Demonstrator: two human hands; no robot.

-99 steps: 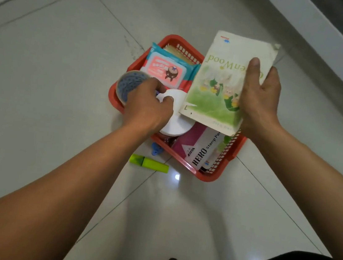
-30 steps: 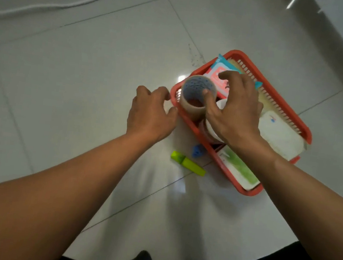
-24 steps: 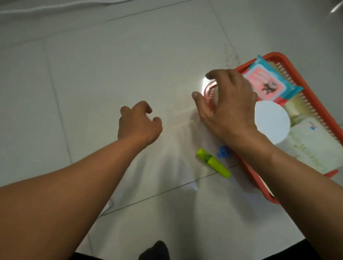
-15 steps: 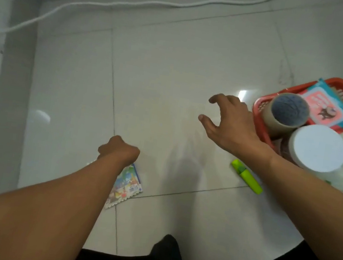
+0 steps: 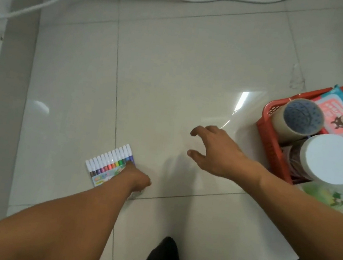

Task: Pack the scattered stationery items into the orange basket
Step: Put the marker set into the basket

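Marker pack (image 5: 106, 166) lies on the floor (image 5: 174, 75), lower left, well apart from the orange basket (image 5: 265, 129) at the right edge. Left hand (image 5: 136, 182) covers its corner, grip indiscernible; right hand (image 5: 213, 151) hovers spread, empty. Judged pick-up step: next, secure a grip and carry the pack rightward.

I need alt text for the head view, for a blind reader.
A person's left hand touches a pack of coloured markers on the tiled floor. The right hand hovers open beside the orange basket, which holds a tape roll and a white-lidded jar.

Glossy smooth tiled floor (image 5: 174, 75), slotted orange plastic basket (image 5: 267, 143), shiny tape roll (image 5: 288, 124), plastic-sleeved markers (image 5: 108, 163)
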